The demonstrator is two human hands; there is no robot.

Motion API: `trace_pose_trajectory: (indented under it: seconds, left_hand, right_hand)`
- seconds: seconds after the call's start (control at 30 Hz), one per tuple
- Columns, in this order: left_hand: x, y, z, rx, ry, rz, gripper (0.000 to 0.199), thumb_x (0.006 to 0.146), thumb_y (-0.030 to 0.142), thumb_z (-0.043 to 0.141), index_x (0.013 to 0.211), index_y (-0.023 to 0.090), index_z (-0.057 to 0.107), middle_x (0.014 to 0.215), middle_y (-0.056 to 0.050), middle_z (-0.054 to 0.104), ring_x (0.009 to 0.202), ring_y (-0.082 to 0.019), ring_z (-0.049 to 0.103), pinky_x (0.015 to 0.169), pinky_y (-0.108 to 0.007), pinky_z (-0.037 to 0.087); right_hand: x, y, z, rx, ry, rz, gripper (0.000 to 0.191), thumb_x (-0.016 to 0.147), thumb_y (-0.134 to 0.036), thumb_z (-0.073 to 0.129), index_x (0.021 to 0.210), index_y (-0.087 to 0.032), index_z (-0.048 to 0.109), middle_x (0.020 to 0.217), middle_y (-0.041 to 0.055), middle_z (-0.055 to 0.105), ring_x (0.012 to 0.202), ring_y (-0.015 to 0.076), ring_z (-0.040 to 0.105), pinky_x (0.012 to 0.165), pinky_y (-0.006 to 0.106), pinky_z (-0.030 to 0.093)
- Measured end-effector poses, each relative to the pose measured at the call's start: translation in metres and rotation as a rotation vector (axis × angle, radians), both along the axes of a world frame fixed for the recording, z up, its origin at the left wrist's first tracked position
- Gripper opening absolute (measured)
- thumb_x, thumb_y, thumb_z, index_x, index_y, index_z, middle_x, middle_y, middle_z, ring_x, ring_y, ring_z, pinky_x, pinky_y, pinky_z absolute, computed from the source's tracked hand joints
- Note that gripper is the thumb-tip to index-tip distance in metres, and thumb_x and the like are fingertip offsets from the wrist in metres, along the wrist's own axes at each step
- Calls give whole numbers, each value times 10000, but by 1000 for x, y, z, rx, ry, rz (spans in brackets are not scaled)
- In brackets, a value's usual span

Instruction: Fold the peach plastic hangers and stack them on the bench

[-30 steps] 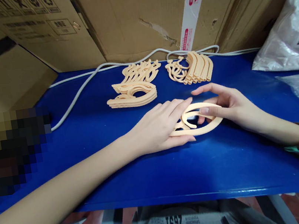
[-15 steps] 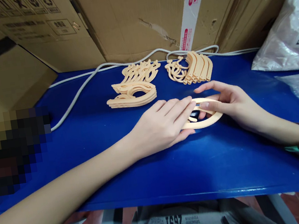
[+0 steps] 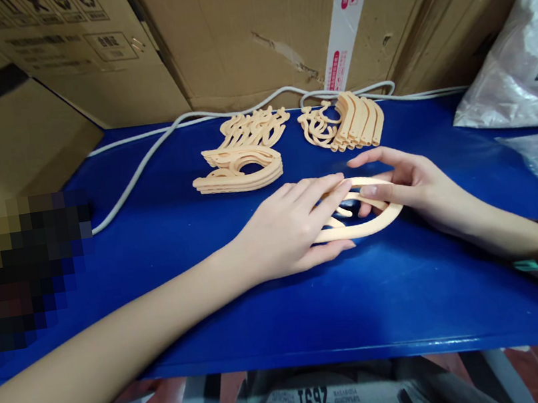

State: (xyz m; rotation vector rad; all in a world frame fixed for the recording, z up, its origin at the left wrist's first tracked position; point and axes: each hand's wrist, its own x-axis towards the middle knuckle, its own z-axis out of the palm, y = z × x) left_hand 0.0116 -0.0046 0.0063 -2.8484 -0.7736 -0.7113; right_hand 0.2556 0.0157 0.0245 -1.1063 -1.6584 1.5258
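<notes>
A cream plastic piece with curved bars is held just above the blue table between both hands. My left hand covers its left end, fingers over the top and thumb along the lower edge. At its right end, my right hand pinches a bar between thumb and fingers, with the index finger raised. Farther back lie a stack of cream curved pieces, a group of thin wavy cream pieces, small cream hooked pieces and a row of curved cream bars.
Cardboard boxes stand along the back and left of the blue table. A white cable runs along the rear. Plastic bags lie at the right. Something pixelated is at the left edge.
My left hand's thumb has moved down, away from its fingers, and more of the held piece's lower bar shows. My right hand has barely moved.
</notes>
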Motion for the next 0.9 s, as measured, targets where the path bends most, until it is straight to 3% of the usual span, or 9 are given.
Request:
trace_pose_trajectory:
  seconds: [0.53,0.9]
  left_hand:
    - [0,1,-3,-99,35,-19,701,1004,532,463,1463,6,402,1456,-233,483,1309,-327,489,1043,-446,459]
    - [0,0,-1,-107,-5,-46,636,974,436,555,1428,1,456,1415,-221,519,1275,-318,516,1032,-424,467]
  right_hand:
    - [-3,-1,3,-10,-21,55,441,847,-351,740,1227,-216,562,777,15,771,683,141,722,608,213,525]
    - [-2,-3,5,6,-63,80,426,844,-392,731,1199,-210,580,757,11,757,684,164,720,599,237,529]
